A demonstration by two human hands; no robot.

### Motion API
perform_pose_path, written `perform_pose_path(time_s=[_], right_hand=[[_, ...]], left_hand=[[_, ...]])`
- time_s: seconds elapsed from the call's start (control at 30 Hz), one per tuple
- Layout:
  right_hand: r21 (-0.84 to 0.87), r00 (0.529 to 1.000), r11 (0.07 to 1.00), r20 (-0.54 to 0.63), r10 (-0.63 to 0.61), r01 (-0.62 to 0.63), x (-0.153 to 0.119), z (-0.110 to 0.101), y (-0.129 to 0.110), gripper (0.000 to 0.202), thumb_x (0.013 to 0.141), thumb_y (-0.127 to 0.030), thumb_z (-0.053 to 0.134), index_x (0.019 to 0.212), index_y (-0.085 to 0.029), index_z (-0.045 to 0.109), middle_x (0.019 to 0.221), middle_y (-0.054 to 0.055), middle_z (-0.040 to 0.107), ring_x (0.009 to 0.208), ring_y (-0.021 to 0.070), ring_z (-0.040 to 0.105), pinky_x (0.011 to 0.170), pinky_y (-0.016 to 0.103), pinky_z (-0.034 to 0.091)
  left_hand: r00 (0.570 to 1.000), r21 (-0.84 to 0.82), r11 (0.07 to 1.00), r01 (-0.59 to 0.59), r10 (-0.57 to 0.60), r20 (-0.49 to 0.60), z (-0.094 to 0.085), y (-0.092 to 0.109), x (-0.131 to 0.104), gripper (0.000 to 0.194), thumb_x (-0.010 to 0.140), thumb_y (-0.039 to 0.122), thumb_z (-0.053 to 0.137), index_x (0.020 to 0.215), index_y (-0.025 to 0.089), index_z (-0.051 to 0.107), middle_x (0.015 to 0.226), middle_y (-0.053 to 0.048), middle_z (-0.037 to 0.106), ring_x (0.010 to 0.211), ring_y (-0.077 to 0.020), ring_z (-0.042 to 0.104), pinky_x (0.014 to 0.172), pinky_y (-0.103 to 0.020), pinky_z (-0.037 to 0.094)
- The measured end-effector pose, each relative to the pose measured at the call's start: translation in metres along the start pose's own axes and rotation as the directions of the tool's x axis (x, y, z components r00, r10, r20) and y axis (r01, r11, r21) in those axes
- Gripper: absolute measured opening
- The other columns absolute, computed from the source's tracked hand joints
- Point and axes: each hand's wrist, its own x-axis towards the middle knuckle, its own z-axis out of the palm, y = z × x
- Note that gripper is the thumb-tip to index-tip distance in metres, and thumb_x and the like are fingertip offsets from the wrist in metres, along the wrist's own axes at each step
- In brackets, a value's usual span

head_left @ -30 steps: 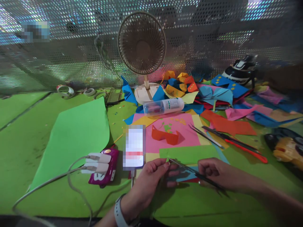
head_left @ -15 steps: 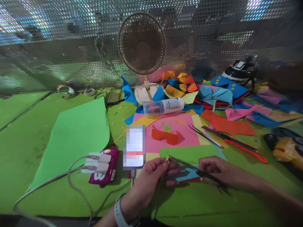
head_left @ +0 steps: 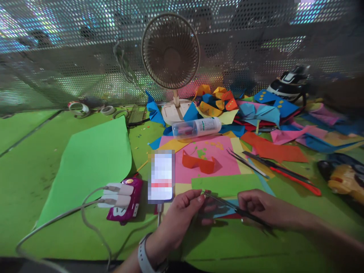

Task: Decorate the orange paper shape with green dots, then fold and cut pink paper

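Observation:
My left hand [head_left: 186, 212], with a pale watch band on its wrist, has thumb and index finger pinched on a small strip of green paper [head_left: 203, 192]. A pair of dark, narrow-bladed scissors [head_left: 224, 203] is held in my right hand [head_left: 260, 206]. The scissor tips meet the paper right at my left fingertips. Beneath the hands lie a green paper sheet [head_left: 224, 184] and a light blue sheet [head_left: 227, 209]. Beyond them, an orange paper cut-out shaped like glasses [head_left: 198, 162] stands on a pink sheet [head_left: 224, 151] sprinkled with small green and yellow bits.
A phone [head_left: 161, 176] and a purple power strip [head_left: 125, 204] with white plugs are at left, beside a large green sheet [head_left: 93, 151]. Tweezers [head_left: 248, 163] and a red-handled tool [head_left: 295, 182] lie right. Behind stand a bottle [head_left: 196, 127], a fan [head_left: 170, 51] and folded paper shapes [head_left: 217, 101].
The scissors' blades have come closer together at the green strip, and their tips sit slightly lower. My left hand has barely moved; the things on the table stay put.

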Motion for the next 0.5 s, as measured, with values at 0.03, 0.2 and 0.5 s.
perform_pose_path(time_s=[0.03,0.2,0.5], right_hand=[[0.007,1.0,1.0,0.0,0.001,-0.001,0.0,0.0003,-0.0001,0.038,0.069,-0.048,0.071,0.07,-0.018,0.048,0.053,-0.007,0.044,0.049,0.0059,0.039,0.043,0.016,0.028],[-0.01,1.0,1.0,-0.014,0.002,-0.002,0.0007,0.0006,0.0008,0.04,0.067,-0.049,0.073,0.069,-0.019,0.048,0.052,-0.008,0.044,0.047,0.0063,0.04,0.042,0.017,0.028],[-0.016,1.0,1.0,-0.009,-0.015,0.015,0.0021,0.0002,0.0046,0.041,0.068,-0.054,0.071,0.071,-0.019,0.049,0.053,-0.007,0.047,0.048,0.0066,0.043,0.043,0.017,0.031]], left_hand=[[1.0,0.006,1.0,-0.002,0.002,0.002,-0.0002,-0.0003,-0.0001,0.029,0.082,0.032,0.067,0.103,0.012,0.066,0.105,-0.015,0.069,0.092,-0.0226,0.067,0.062,-0.026,0.056],[1.0,0.016,1.0,-0.009,0.009,0.009,0.0004,-0.0001,-0.0002,0.027,0.084,0.031,0.065,0.102,0.012,0.066,0.104,-0.014,0.069,0.093,-0.022,0.067,0.064,-0.026,0.056],[1.0,0.025,1.0,-0.016,0.016,0.007,-0.0001,0.0005,0.0009,0.026,0.083,0.032,0.066,0.1,0.012,0.066,0.102,-0.014,0.069,0.092,-0.0223,0.067,0.063,-0.025,0.056]])
